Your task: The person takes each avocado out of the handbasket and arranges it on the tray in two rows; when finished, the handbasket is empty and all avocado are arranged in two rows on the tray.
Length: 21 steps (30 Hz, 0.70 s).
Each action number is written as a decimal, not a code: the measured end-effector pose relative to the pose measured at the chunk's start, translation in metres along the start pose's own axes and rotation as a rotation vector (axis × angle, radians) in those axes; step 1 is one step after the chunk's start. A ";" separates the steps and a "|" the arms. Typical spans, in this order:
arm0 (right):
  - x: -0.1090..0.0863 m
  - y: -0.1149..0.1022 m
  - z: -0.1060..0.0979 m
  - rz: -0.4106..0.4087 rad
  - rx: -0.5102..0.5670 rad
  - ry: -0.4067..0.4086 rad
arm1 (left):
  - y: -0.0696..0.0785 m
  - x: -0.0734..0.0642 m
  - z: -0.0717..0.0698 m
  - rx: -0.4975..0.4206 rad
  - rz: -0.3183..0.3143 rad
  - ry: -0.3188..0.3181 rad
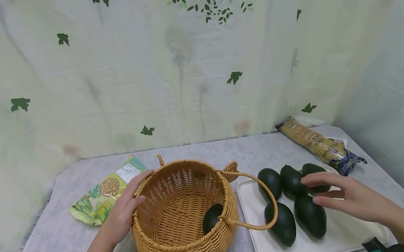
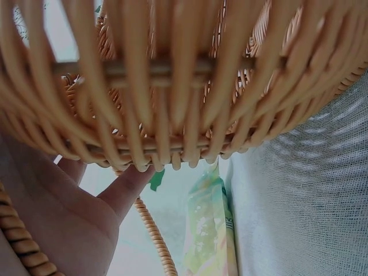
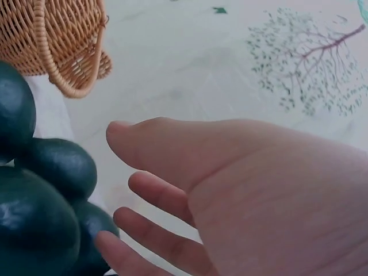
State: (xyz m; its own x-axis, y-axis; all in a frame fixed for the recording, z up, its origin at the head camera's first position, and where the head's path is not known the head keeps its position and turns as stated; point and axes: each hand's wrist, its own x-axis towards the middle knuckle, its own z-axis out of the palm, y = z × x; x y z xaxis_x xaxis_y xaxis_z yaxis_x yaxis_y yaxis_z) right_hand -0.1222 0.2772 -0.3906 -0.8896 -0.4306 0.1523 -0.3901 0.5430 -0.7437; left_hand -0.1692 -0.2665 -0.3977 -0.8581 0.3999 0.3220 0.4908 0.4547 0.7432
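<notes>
A round wicker basket (image 1: 190,251) stands at the middle of the table, its looped handle (image 1: 273,202) hanging to the right. One dark green avocado (image 1: 211,218) lies inside it. My left hand (image 1: 123,215) touches the basket's left side near the rim, its fingers fairly straight; in the left wrist view the woven wall (image 2: 172,115) hides some of them. Several avocados (image 1: 310,216) lie on a white tray (image 1: 346,235) to the right. Over the tray's right part, my right hand (image 1: 349,195) is spread beside the avocados, thumb apart from fingers, holding nothing.
A green and yellow food packet (image 1: 107,191) lies behind my left hand. At the back right, a long bag of what looks like dried noodles (image 1: 313,143) lies slanted behind the tray. A leaf-patterned curtain (image 1: 192,65) hangs past the table's back edge.
</notes>
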 end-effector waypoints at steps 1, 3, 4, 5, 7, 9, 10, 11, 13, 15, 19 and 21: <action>0.002 -0.002 -0.001 -0.006 0.004 -0.007 | 0.000 0.000 0.000 0.000 0.002 0.000; 0.006 -0.007 -0.002 -0.014 0.003 -0.021 | 0.001 0.000 0.000 -0.002 0.005 0.001; 0.009 -0.010 -0.003 -0.020 0.001 -0.025 | 0.001 0.000 0.000 -0.003 0.006 0.000; 0.012 -0.012 -0.003 -0.025 -0.006 -0.028 | 0.001 0.000 0.000 -0.004 0.005 0.000; 0.018 -0.018 -0.004 -0.045 -0.012 -0.033 | 0.001 0.000 0.000 -0.010 0.003 0.001; 0.024 -0.024 -0.005 -0.066 -0.012 -0.043 | 0.002 0.000 0.000 -0.011 -0.002 0.001; 0.028 -0.026 -0.005 -0.087 -0.013 -0.048 | 0.002 0.000 0.000 -0.012 -0.005 0.001; 0.031 -0.029 -0.005 -0.101 -0.013 -0.051 | 0.002 0.000 0.000 -0.011 -0.007 0.001; 0.037 -0.035 -0.005 -0.134 -0.018 -0.054 | 0.003 -0.001 0.000 -0.014 -0.013 0.000; 0.043 -0.041 -0.006 -0.158 -0.039 -0.054 | 0.004 -0.001 0.000 -0.016 -0.015 -0.001; 0.055 -0.053 -0.007 -0.192 -0.075 -0.052 | 0.005 -0.001 0.000 -0.018 -0.017 -0.002; 0.061 -0.059 -0.006 -0.202 -0.081 -0.056 | 0.006 -0.001 0.001 -0.014 -0.017 0.000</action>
State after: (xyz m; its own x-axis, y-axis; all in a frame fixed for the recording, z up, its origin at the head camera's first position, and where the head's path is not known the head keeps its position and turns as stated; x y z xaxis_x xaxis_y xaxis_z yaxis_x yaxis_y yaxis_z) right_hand -0.1545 0.2237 -0.3331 -0.7779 -0.5746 0.2545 -0.5787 0.4970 -0.6466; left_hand -0.1659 -0.2638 -0.3940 -0.8665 0.3920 0.3091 0.4737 0.4503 0.7569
